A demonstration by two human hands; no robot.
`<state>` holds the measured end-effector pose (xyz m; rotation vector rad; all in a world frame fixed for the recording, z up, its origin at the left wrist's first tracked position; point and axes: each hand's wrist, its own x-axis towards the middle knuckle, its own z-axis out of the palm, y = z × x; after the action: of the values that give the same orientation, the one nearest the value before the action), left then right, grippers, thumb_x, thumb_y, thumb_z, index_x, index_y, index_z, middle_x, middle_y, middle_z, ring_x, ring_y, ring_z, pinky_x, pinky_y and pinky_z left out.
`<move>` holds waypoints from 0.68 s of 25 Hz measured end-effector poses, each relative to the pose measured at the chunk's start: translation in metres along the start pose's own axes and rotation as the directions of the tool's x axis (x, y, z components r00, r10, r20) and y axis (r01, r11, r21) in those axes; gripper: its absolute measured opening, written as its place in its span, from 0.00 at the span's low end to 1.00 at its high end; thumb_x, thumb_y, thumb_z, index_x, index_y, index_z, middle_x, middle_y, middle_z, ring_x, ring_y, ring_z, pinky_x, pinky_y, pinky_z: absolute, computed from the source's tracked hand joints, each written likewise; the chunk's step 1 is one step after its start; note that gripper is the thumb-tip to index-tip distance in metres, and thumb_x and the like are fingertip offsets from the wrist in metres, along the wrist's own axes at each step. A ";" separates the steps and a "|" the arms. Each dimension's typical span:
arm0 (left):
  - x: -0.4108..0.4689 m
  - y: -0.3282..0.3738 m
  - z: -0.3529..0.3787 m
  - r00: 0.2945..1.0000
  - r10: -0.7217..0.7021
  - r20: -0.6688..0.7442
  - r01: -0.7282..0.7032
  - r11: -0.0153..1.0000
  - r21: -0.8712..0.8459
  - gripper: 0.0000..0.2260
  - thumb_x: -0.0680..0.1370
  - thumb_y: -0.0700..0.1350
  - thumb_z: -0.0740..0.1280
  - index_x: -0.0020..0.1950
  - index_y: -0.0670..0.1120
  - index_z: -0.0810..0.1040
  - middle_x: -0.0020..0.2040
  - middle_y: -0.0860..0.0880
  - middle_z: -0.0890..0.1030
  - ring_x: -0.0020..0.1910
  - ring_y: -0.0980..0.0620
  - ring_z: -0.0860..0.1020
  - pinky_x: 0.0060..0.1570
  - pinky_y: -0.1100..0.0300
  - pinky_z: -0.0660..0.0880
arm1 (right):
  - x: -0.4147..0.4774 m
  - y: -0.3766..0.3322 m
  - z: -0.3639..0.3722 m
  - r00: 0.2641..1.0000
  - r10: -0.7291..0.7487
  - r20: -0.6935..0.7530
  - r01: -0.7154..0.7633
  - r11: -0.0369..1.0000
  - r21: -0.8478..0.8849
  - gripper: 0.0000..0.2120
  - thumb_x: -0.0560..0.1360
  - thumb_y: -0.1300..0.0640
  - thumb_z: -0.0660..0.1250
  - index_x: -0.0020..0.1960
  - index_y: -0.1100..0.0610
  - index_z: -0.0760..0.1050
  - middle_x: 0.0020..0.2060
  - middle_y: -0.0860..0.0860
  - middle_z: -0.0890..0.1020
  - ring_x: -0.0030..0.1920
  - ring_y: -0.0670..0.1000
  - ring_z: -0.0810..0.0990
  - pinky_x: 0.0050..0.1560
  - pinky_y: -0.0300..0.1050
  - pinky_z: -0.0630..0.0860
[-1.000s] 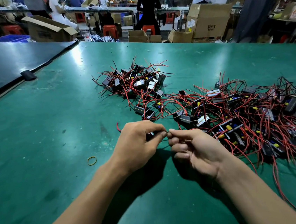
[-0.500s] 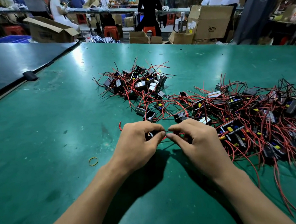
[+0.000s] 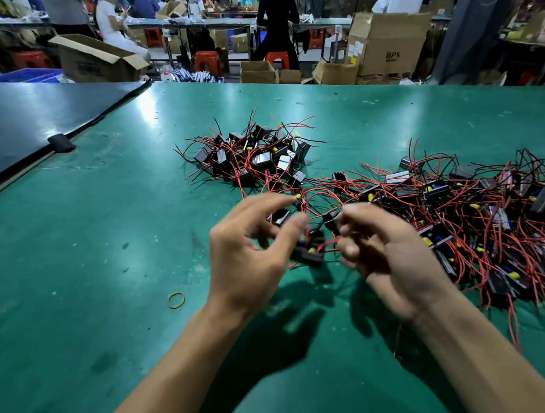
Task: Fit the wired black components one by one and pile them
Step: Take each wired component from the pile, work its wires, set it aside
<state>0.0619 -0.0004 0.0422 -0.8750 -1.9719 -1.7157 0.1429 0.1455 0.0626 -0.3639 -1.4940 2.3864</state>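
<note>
1. The left hand [image 3: 249, 252] hovers over the green bench [image 3: 85, 259] at lower centre of the frame, with its fingers spread and loosely bent and nothing between them.
2. The right hand [image 3: 387, 254] is just beside it, to the right, with its fingers curled inward. Motion blur hides whether they pinch a wire, so I cannot tell.
3. A black component [image 3: 306, 253] with a yellow tab and red wires sits in the gap between the hands, just below the left thumb. It is blurred, and contact with either hand is unclear.
4. A smaller pile [image 3: 252, 158] of wired black components lies at upper centre.
5. A large heap [image 3: 467, 212] (a red-wire tangle) fills the right of the frame, touching the smaller pile's near edge.
6. A yellow rubber band [image 3: 176, 299] lies flat on the bench left of the left wrist.
</note>
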 end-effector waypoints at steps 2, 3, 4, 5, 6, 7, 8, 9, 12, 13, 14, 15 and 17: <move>0.008 -0.003 -0.007 0.974 0.020 -0.224 -0.009 0.999 0.050 0.05 0.76 0.43 0.71 0.51 0.47 0.83 0.47 0.50 0.82 0.35 0.53 0.78 0.38 0.64 0.74 | 0.005 -0.020 -0.010 0.973 -0.208 -0.100 0.217 0.973 0.080 0.04 0.71 0.55 0.70 0.40 0.55 0.78 0.32 0.50 0.79 0.29 0.47 0.77 0.31 0.39 0.76; 0.012 -0.008 -0.010 0.964 -0.025 -0.266 0.043 0.997 0.060 0.04 0.77 0.43 0.70 0.51 0.48 0.83 0.45 0.51 0.81 0.37 0.53 0.78 0.39 0.63 0.74 | 0.008 -0.030 -0.017 0.939 -0.297 -0.176 0.318 0.942 0.106 0.03 0.73 0.56 0.70 0.42 0.55 0.78 0.33 0.49 0.80 0.32 0.47 0.80 0.35 0.40 0.79; 0.013 -0.015 -0.012 0.963 -0.100 -0.252 0.120 0.991 0.067 0.04 0.77 0.43 0.69 0.50 0.49 0.82 0.43 0.52 0.82 0.37 0.54 0.78 0.39 0.62 0.74 | 0.009 -0.040 -0.025 0.894 -0.365 -0.260 0.400 0.911 0.096 0.03 0.76 0.58 0.69 0.43 0.55 0.78 0.34 0.49 0.81 0.34 0.48 0.82 0.39 0.41 0.80; 0.014 -0.024 -0.011 0.960 -0.198 -0.196 0.219 0.972 0.090 0.05 0.76 0.42 0.69 0.50 0.50 0.82 0.43 0.53 0.82 0.37 0.55 0.78 0.41 0.63 0.75 | 0.010 -0.048 -0.031 0.852 -0.397 -0.341 0.444 0.893 0.071 0.04 0.78 0.58 0.67 0.44 0.55 0.78 0.34 0.48 0.82 0.36 0.48 0.83 0.41 0.41 0.81; 0.013 -0.032 -0.009 0.945 -0.304 -0.124 0.320 0.937 0.141 0.06 0.76 0.42 0.70 0.50 0.51 0.82 0.43 0.53 0.83 0.36 0.57 0.78 0.43 0.63 0.75 | 0.010 -0.052 -0.037 0.819 -0.389 -0.421 0.447 0.893 0.045 0.05 0.80 0.58 0.66 0.45 0.56 0.77 0.35 0.49 0.82 0.37 0.49 0.84 0.42 0.41 0.81; 0.013 -0.041 -0.005 0.919 -0.390 -0.063 0.395 0.895 0.208 0.07 0.76 0.41 0.69 0.52 0.50 0.82 0.45 0.53 0.84 0.36 0.58 0.79 0.46 0.64 0.76 | 0.010 -0.053 -0.041 0.799 -0.341 -0.495 0.418 0.907 0.049 0.06 0.81 0.58 0.65 0.46 0.57 0.76 0.36 0.50 0.81 0.37 0.49 0.85 0.42 0.40 0.81; 0.017 -0.049 -0.001 0.898 -0.439 -0.032 0.430 0.859 0.277 0.09 0.76 0.42 0.69 0.54 0.49 0.83 0.46 0.52 0.84 0.38 0.57 0.80 0.48 0.66 0.74 | 0.010 -0.050 -0.043 0.787 -0.275 -0.552 0.375 0.924 0.075 0.06 0.81 0.59 0.65 0.47 0.59 0.74 0.38 0.52 0.80 0.37 0.49 0.85 0.42 0.40 0.81; 0.023 -0.057 0.004 0.888 -0.459 -0.025 0.439 0.832 0.338 0.10 0.76 0.43 0.68 0.57 0.47 0.82 0.48 0.51 0.84 0.40 0.54 0.80 0.49 0.68 0.72 | 0.008 -0.046 -0.042 0.769 -0.227 -0.598 0.350 0.931 0.097 0.04 0.82 0.60 0.64 0.49 0.60 0.73 0.41 0.54 0.79 0.37 0.49 0.85 0.42 0.40 0.81; 0.057 -0.074 0.016 0.854 -0.520 -0.002 0.462 0.758 0.460 0.17 0.76 0.50 0.67 0.63 0.45 0.79 0.54 0.46 0.83 0.54 0.45 0.80 0.55 0.62 0.72 | -0.006 -0.036 -0.027 0.550 -0.511 -0.661 0.383 0.857 -0.344 0.13 0.79 0.61 0.66 0.62 0.58 0.70 0.48 0.52 0.72 0.41 0.42 0.77 0.47 0.37 0.77; 0.067 -0.078 0.021 0.835 -0.550 0.027 0.463 0.728 0.505 0.19 0.76 0.53 0.67 0.64 0.46 0.78 0.55 0.45 0.82 0.57 0.43 0.79 0.58 0.57 0.74 | -0.012 -0.036 -0.017 0.427 -0.711 -0.559 0.419 0.703 -0.575 0.15 0.78 0.61 0.67 0.63 0.56 0.70 0.47 0.50 0.71 0.40 0.40 0.73 0.45 0.34 0.73; 0.076 -0.080 0.026 0.818 -0.572 0.061 0.447 0.698 0.559 0.20 0.76 0.56 0.67 0.62 0.46 0.78 0.55 0.44 0.82 0.57 0.42 0.78 0.58 0.53 0.75 | -0.015 -0.035 -0.003 0.356 -0.849 -0.391 0.478 0.525 -0.704 0.14 0.77 0.61 0.67 0.61 0.54 0.71 0.44 0.47 0.70 0.39 0.39 0.71 0.44 0.31 0.70; 0.081 -0.082 0.030 0.806 -0.585 0.093 0.419 0.674 0.609 0.19 0.75 0.59 0.67 0.59 0.47 0.80 0.54 0.45 0.82 0.56 0.41 0.78 0.56 0.52 0.75 | -0.012 -0.033 0.011 0.354 -0.909 -0.221 0.540 0.391 -0.746 0.11 0.77 0.61 0.67 0.59 0.53 0.73 0.42 0.43 0.71 0.38 0.38 0.72 0.42 0.29 0.68; 0.087 -0.084 0.034 0.784 -0.607 0.132 0.389 0.646 0.657 0.19 0.73 0.62 0.68 0.50 0.49 0.84 0.52 0.45 0.82 0.52 0.41 0.79 0.52 0.54 0.76 | 0.008 -0.030 0.040 0.507 -0.862 0.003 0.576 0.336 -0.745 0.07 0.77 0.58 0.67 0.54 0.51 0.77 0.37 0.41 0.75 0.36 0.40 0.75 0.39 0.30 0.69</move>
<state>-0.0542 0.0460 0.0310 -0.4036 -2.9916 -1.0301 0.1247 0.1280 0.1057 -0.2008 -1.7322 0.8968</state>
